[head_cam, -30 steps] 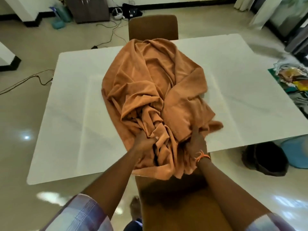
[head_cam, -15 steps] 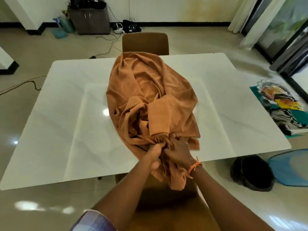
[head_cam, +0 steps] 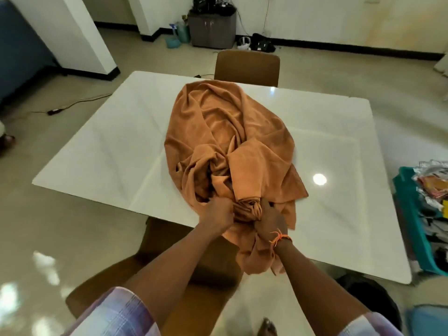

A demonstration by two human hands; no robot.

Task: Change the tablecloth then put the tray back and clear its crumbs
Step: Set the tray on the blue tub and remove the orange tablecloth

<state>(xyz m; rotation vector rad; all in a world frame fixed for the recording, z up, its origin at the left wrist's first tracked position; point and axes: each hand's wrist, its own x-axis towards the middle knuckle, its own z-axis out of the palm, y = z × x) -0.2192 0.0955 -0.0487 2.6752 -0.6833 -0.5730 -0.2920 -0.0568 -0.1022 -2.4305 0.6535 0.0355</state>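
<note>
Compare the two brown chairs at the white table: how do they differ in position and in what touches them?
The far chair stands across the table, only its backrest visible, with nothing on it. The near chair sits directly below the person's arms, and the orange tablecloth hangs down over it. Both are brown.

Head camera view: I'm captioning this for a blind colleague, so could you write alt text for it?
Both hands, left hand and right hand, grip a bunched orange tablecloth at the near edge of a bare white table, part of it hanging over the edge. Brown chairs stand at the far side and just below the hands.
</note>
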